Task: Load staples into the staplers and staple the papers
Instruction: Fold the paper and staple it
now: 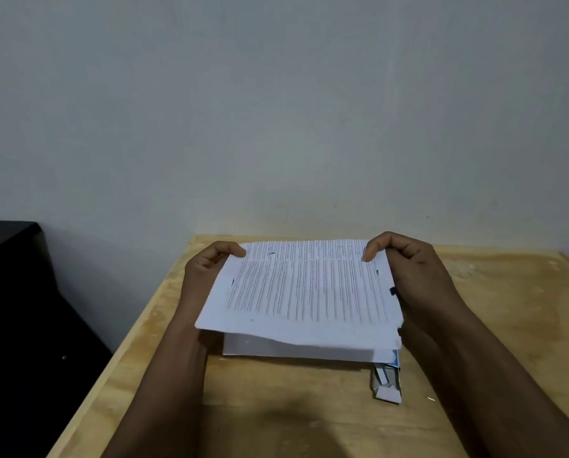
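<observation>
Beside a dark cabinet (18,309) at the far left, the left hand (207,269) is pinching the far left corner of the papers (303,292), thumb on top and fingers curled under the edge. The sheaf is hanging just above the wooden table (491,325), its near edge sagging over a thicker white stack (293,353) lying flat below. It is looking light, thin and floppy, likely to fan out or slide sheet over sheet, so taking it at two corners or squaring it on edge is probably wisest. The right hand (408,269) is mirroring the left, thumb pressing the far right corner, fingers curled beneath, both forearms reaching forward. A small opened box (387,381) is poking out near the stack's right corner.
</observation>
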{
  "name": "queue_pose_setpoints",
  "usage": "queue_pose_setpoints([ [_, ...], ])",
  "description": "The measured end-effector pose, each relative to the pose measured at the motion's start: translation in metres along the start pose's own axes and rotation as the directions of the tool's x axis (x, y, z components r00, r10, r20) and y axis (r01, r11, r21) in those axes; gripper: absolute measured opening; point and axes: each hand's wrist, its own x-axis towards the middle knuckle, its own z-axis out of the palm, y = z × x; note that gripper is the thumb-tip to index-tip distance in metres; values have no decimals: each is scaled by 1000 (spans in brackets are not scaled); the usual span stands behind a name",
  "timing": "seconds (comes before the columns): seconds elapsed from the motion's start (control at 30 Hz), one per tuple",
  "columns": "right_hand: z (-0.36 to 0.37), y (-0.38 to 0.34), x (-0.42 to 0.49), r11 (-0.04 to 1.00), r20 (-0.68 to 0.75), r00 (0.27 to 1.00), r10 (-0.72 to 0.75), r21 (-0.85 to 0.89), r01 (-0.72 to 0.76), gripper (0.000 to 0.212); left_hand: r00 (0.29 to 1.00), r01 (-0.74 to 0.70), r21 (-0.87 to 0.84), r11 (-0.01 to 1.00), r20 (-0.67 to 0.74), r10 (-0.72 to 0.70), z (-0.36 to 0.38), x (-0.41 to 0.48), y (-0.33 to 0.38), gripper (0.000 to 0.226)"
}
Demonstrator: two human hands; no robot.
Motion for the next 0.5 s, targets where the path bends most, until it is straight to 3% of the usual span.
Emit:
queue_pose_setpoints([
  [0.07, -1, 2, 2, 995, 3, 996, 89, 53, -89, 33, 1000, 14, 12, 1000, -20, -14, 0, 0, 2, 28],
  [0.13, 0, 3, 3, 979, 21, 989, 144, 140, -146, 34, 998, 54, -104, 993, -20, -56, 2, 0, 3, 25],
  [0.2, 0, 6, 3, 993, -43, 994, 97, 76, -93, 37, 986, 166, -314, 935, 77, -150, 4, -3, 5, 28],
  [0.23, 0, 9, 3, 999, -82, 996, 46, 13, -45, 34, 977, 207, -337, 919, 119, -177, 4, -3, 4, 34],
  [0.3, 0, 17, 7, 998, -122, 992, -24, -53, 18, 20, 972, 203, -169, 964, 151, -179, 4, -2, -1, 46],
  [0.4, -1, 27, 12, 996, -187, 980, -67, -71, 55, 3, 983, 159, 37, 987, 87, -162, 6, -3, -8, 55],
  [0.5, 1, 27, 14, 996, -168, 981, -93, -31, 89, 27, 995, 89, 52, 995, -37, -88, 3, -1, -8, 32],
])
